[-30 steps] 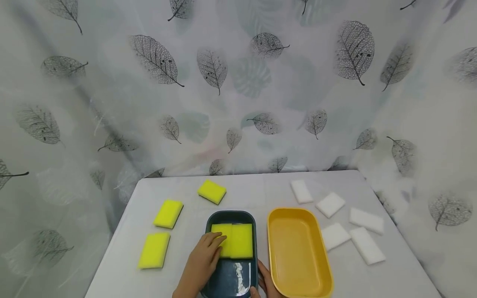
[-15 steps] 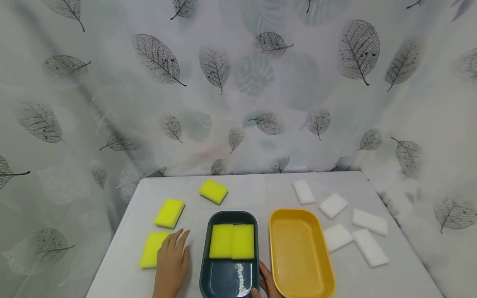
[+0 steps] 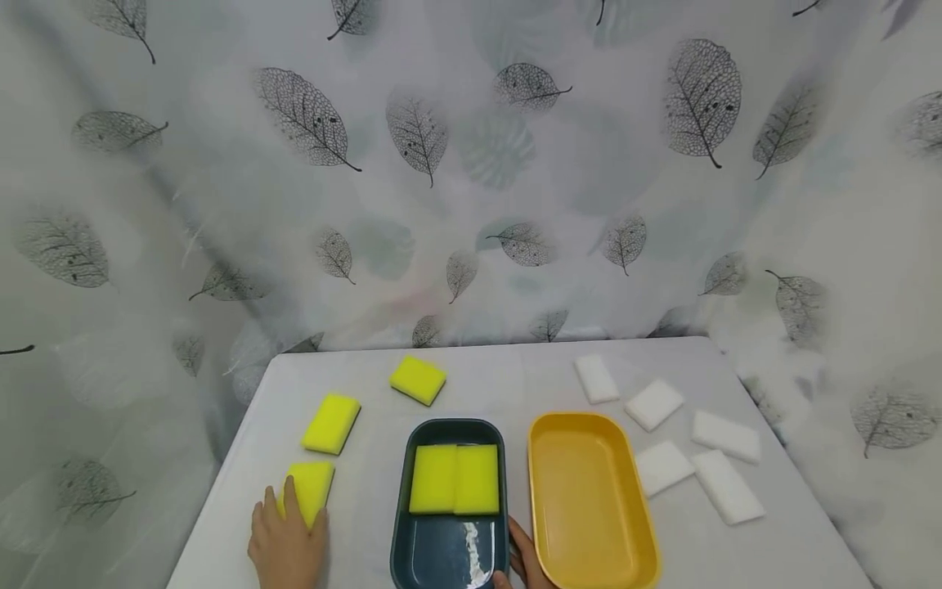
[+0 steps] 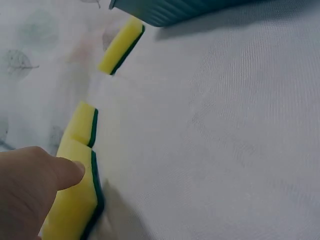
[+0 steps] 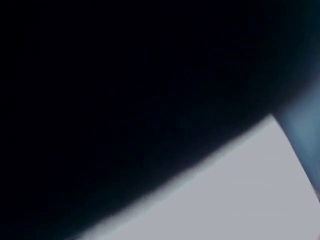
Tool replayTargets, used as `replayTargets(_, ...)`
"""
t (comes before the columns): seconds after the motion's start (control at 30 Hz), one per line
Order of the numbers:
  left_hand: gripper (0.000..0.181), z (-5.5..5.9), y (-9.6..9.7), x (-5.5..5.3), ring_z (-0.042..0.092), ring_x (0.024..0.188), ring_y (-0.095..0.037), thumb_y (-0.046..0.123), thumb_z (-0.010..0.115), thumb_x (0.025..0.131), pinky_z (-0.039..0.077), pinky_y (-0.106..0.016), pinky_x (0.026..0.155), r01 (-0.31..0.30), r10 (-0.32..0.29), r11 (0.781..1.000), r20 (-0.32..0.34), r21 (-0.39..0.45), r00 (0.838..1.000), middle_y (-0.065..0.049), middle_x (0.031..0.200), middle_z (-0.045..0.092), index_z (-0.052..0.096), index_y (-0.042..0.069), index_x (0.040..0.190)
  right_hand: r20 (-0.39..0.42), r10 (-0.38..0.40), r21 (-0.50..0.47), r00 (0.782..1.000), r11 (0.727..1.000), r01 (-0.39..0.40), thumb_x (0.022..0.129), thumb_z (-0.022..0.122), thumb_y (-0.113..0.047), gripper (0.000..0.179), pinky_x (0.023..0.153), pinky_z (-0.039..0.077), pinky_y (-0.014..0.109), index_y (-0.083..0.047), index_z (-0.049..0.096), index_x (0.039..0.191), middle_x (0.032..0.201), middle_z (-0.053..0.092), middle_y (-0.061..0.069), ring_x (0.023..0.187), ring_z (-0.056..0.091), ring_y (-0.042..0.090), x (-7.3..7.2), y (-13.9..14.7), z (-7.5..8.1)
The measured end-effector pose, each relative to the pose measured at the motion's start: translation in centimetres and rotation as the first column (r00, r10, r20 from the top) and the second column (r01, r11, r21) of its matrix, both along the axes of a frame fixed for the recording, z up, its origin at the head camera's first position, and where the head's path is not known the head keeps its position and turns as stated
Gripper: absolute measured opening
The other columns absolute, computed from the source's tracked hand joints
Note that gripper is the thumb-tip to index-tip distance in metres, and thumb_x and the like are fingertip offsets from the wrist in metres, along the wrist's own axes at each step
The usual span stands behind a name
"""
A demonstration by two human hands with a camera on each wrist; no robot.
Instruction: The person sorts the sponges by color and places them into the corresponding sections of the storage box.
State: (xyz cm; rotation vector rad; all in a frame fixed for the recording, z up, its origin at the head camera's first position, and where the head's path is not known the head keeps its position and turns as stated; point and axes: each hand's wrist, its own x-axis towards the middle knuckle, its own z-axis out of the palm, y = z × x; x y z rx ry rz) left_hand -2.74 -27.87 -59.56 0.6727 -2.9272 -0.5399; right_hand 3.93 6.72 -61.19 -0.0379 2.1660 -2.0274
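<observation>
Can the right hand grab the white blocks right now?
Probably not straight away. The right hand is holding the side of the blue tray, and the yellow tray sits between it and the white blocks. It would likely need to let go and reach over.

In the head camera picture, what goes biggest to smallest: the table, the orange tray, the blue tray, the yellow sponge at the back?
1. Table
2. Orange tray and blue tray: too alike to rank, and both reach the picture's bottom edge
3. Back yellow sponge
</observation>
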Motion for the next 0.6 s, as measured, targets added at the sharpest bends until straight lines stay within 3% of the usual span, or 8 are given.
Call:
replayTargets(0.1,0.080,0.0,-0.3,-0.1,0.025,0.140,-0.064,0.028,0.066,0.096,0.029,-0.082,0.108,-0.017,0.016,0.999,0.047,0.034,0.999,-0.043,0.154,0.024,0.026,-0.005,0.157,-0.090,-0.084,-0.004,0.992,0.996,0.084,0.102,0.062,-0.010,0.059,0.095,0.056,0.021,-0.001,0.036,0.155,0.155,0.046,0.032,0.124,0.058,-0.005,-0.1,-0.7,-0.5)
replayTargets(0.17,0.079,-0.2,-0.3,0.3,0.029,0.137,-0.063,0.029,0.065,0.096,0.033,-0.081,0.105,-0.017,0.014,0.999,0.054,0.045,0.998,-0.042,0.151,0.027,0.026,-0.004,0.156,-0.109,-0.119,0.010,0.987,0.993,0.120,0.100,0.064,-0.008,0.059,0.095,0.057,0.022,-0.003,0.039,0.153,0.153,0.049,0.029,0.124,0.059,-0.004,0.1,-0.8,-0.7)
replayTargets(0.27,0.080,-0.2,-0.1,0.4,0.034,0.133,-0.062,0.028,0.067,0.095,0.036,-0.078,0.102,-0.017,0.015,0.999,0.028,0.052,0.999,-0.040,0.147,0.032,0.027,-0.003,0.156,-0.080,-0.082,0.018,0.993,0.996,0.084,0.101,0.064,-0.011,0.061,0.097,0.055,0.020,-0.003,0.036,0.155,0.156,0.045,0.030,0.125,0.055,-0.008,0.0,-0.4,-0.6)
replayTargets(0.37,0.083,-0.2,0.0,0.4,0.038,0.128,-0.061,0.025,0.072,0.091,0.039,-0.076,0.097,-0.021,0.020,0.999,0.007,0.040,1.000,-0.041,0.140,0.038,0.028,-0.002,0.156,-0.017,0.001,0.011,1.000,1.000,-0.001,0.104,0.062,-0.015,0.066,0.098,0.052,0.016,0.001,0.029,0.158,0.159,0.038,0.033,0.125,0.051,-0.013,-0.3,0.3,-0.2)
replayTargets(0.6,0.087,-0.1,-0.4,0.1,0.048,0.111,-0.060,0.023,0.079,0.083,0.046,-0.068,0.082,-0.028,0.028,1.000,-0.009,0.004,1.000,-0.043,0.121,0.047,0.033,-0.003,0.151,0.076,0.077,0.006,0.994,0.997,-0.077,0.105,0.062,-0.024,0.071,0.100,0.048,0.011,-0.002,0.024,0.161,0.163,0.034,0.029,0.127,0.051,-0.013,-0.3,0.7,0.6)
